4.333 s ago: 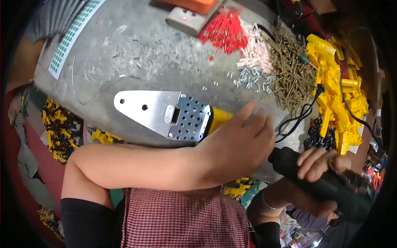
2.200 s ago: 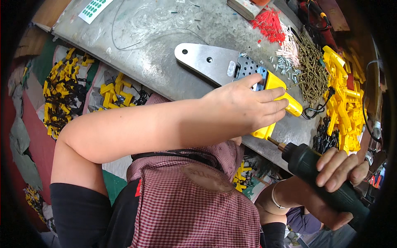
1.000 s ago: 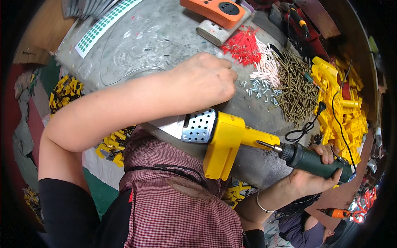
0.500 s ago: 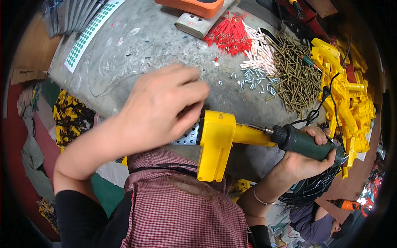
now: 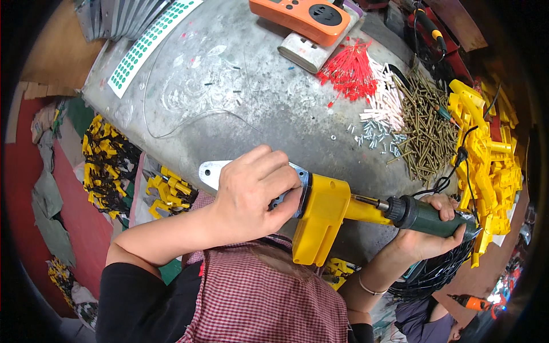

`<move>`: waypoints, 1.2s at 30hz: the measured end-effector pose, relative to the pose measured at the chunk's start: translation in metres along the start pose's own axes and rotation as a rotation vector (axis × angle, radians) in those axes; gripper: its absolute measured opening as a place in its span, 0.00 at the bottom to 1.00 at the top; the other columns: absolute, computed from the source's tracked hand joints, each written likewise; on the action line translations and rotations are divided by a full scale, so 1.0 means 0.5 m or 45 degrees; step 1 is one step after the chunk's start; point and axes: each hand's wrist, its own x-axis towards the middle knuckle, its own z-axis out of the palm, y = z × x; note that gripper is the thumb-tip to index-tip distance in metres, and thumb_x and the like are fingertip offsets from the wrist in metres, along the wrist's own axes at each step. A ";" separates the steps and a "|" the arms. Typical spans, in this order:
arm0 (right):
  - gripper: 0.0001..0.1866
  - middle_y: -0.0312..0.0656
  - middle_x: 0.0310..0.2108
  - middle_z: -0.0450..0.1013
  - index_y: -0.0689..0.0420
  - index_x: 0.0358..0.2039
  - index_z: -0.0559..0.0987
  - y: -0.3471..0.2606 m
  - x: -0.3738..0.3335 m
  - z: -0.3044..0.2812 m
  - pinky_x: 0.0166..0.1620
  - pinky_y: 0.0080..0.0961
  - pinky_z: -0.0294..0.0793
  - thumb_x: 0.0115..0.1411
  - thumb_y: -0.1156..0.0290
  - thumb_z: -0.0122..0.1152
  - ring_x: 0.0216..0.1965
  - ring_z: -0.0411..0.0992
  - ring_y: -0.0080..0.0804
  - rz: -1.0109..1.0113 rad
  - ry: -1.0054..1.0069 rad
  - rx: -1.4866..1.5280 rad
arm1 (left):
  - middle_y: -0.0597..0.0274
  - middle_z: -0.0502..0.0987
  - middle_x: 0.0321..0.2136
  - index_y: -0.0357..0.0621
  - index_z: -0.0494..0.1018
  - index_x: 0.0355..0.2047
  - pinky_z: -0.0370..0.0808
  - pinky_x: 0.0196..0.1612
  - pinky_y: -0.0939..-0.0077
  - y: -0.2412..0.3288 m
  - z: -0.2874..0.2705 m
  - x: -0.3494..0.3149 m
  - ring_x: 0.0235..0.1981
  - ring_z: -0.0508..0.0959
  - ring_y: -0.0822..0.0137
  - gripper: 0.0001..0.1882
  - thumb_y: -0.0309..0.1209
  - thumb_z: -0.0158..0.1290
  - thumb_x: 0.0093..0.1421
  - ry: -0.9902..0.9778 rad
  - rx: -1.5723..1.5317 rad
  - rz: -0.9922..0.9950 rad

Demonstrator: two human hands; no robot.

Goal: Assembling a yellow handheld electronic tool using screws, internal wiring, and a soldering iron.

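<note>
My left hand (image 5: 249, 194) is closed over a silvery metal plate (image 5: 213, 172) with holes and a rounded end, its fingers curled down at the plate's edge. Joined to that plate is a yellow plastic housing (image 5: 323, 220) with a handle-like arm reaching right. My right hand (image 5: 423, 243) grips a dark green electric screwdriver (image 5: 426, 216), which lies nearly level. The screwdriver's metal bit (image 5: 369, 200) points left at the housing's side; whether its tip sits on a screw cannot be made out.
Red wired parts (image 5: 349, 71), white sleeves (image 5: 386, 100), small silver screws (image 5: 374, 136) and long brass-coloured screws (image 5: 429, 123) lie heaped on the grey table (image 5: 189, 114). Yellow housings (image 5: 486, 154) are piled right. An orange socket unit (image 5: 309, 18) stands behind; a green-dotted sticker sheet (image 5: 146, 51) lies left.
My left hand has come down closer to the metal plate, and the plate's rounded end now shows. My right hand keeps its hold on the screwdriver. The whole view has shifted slightly.
</note>
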 end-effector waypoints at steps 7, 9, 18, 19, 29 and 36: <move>0.19 0.34 0.26 0.64 0.60 0.40 0.67 0.008 -0.011 0.004 0.40 0.28 0.69 0.57 0.60 0.59 0.28 0.66 0.25 -0.095 0.026 -0.002 | 0.60 0.70 0.19 0.41 0.72 0.21 0.63 0.22 0.70 -0.002 0.010 0.002 0.20 0.68 0.61 0.08 0.20 0.59 0.38 0.046 -0.039 0.055; 0.19 0.34 0.26 0.64 0.60 0.39 0.67 0.014 -0.014 0.015 0.39 0.27 0.69 0.56 0.59 0.59 0.27 0.66 0.25 -0.105 0.043 -0.014 | 0.63 0.69 0.20 0.43 0.71 0.20 0.65 0.22 0.70 0.002 0.009 0.004 0.21 0.69 0.62 0.08 0.22 0.58 0.38 0.048 -0.005 0.030; 0.19 0.33 0.26 0.64 0.59 0.39 0.68 0.025 -0.010 0.024 0.38 0.25 0.69 0.57 0.57 0.59 0.27 0.65 0.23 -0.056 0.066 -0.037 | 0.62 0.70 0.20 0.43 0.71 0.20 0.65 0.21 0.71 0.006 0.004 0.008 0.20 0.69 0.62 0.08 0.21 0.59 0.40 0.049 -0.002 0.024; 0.20 0.33 0.26 0.63 0.59 0.39 0.68 0.027 -0.011 0.025 0.38 0.25 0.68 0.57 0.57 0.59 0.27 0.65 0.23 -0.053 0.077 -0.034 | 0.62 0.70 0.20 0.43 0.71 0.20 0.65 0.21 0.71 0.005 0.005 0.008 0.20 0.69 0.62 0.08 0.21 0.59 0.40 0.047 -0.005 0.023; 0.19 0.33 0.25 0.62 0.59 0.38 0.68 0.030 -0.007 0.031 0.38 0.24 0.68 0.58 0.57 0.58 0.27 0.64 0.23 0.015 0.163 0.017 | 0.59 0.75 0.23 0.40 0.77 0.27 0.70 0.25 0.71 0.003 -0.003 0.005 0.23 0.74 0.61 0.08 0.21 0.61 0.44 0.016 -0.102 -0.049; 0.19 0.32 0.26 0.62 0.59 0.39 0.68 0.032 -0.006 0.047 0.39 0.24 0.67 0.58 0.56 0.56 0.27 0.63 0.22 0.025 0.186 -0.067 | 0.57 0.77 0.25 0.39 0.78 0.29 0.72 0.26 0.72 -0.004 -0.019 0.015 0.24 0.76 0.61 0.07 0.20 0.60 0.46 -0.083 -0.235 -0.095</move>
